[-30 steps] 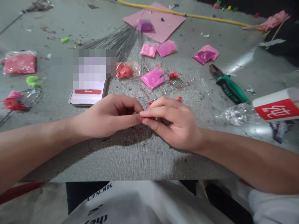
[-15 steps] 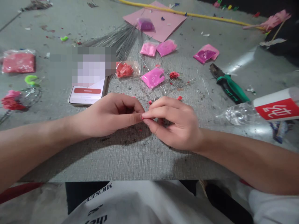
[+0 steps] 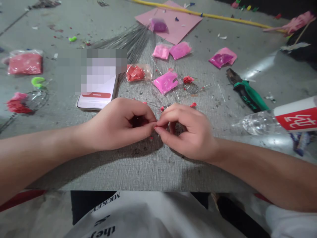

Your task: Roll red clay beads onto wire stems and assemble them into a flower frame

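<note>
My left hand [image 3: 126, 124] and my right hand [image 3: 187, 130] meet at the fingertips above the grey table. Between them shows a tiny piece of red clay [image 3: 155, 127], pinched by thumbs and forefingers and mostly covered. Just beyond my fingers lie small red clay bits on thin wire [image 3: 162, 108]. A wire loop with a crumpled red clay piece [image 3: 188, 79] is farther back. Close by are an opened packet of red clay [image 3: 135, 73] and a bright pink clay packet [image 3: 165, 82].
A phone [image 3: 99, 101] lies beyond my left hand. Green-handled pliers [image 3: 250, 96] and a plastic bottle [image 3: 294, 114] lie at the right. Thin wires [image 3: 128, 41] fan out near a pink sheet [image 3: 175, 33]. At the left are a red clay packet [image 3: 25, 63] and a clay-covered wire shape [image 3: 18, 103].
The view has shifted slightly, so the table things appear a little farther right. My fingertips have moved slightly against each other around the red clay, still pinching it.
</note>
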{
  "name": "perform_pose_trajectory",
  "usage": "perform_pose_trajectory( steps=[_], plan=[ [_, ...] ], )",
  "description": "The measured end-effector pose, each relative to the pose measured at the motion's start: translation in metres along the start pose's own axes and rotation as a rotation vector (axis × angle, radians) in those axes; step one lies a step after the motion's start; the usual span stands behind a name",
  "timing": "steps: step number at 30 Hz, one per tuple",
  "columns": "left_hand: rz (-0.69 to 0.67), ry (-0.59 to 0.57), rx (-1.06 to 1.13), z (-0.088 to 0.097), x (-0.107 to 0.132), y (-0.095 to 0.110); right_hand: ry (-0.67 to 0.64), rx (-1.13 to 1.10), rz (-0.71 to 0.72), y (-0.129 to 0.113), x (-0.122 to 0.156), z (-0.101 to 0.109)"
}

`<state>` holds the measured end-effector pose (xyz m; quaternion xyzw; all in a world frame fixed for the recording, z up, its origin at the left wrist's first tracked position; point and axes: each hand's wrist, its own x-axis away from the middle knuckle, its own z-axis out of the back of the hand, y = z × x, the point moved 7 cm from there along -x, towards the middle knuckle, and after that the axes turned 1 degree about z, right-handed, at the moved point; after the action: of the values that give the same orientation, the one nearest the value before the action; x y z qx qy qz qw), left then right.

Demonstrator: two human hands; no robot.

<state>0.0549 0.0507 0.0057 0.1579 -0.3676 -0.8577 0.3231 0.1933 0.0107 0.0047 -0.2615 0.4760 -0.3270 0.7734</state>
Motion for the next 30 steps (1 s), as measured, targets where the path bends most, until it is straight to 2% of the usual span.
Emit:
perform_pose_trajectory(
  steps=[4,10,15,19,23,26,30],
  plan=[
    [-0.067,0.011,-0.097,0.002,0.001,0.009,-0.003,-0.057,-0.055,0.002,0.001,-0.001],
    [-0.186,0.034,-0.223,0.005,0.005,0.017,-0.047,-0.264,-0.270,0.015,0.004,-0.007],
    [-0.298,0.160,-0.196,0.012,0.005,0.019,-0.034,-0.399,-0.397,0.024,0.005,-0.009],
    [-0.328,0.182,-0.146,0.017,0.003,0.019,-0.011,-0.452,-0.430,0.025,0.007,-0.008],
    [-0.336,0.063,-0.172,0.014,0.001,0.019,0.038,-0.506,-0.424,0.025,0.007,-0.005],
    [-0.368,-0.067,-0.217,0.007,0.003,0.019,0.064,-0.547,-0.408,0.024,0.006,-0.004],
    [-0.383,-0.172,-0.346,-0.004,0.008,0.015,0.063,-0.552,-0.398,0.024,0.006,-0.004]
  ],
)
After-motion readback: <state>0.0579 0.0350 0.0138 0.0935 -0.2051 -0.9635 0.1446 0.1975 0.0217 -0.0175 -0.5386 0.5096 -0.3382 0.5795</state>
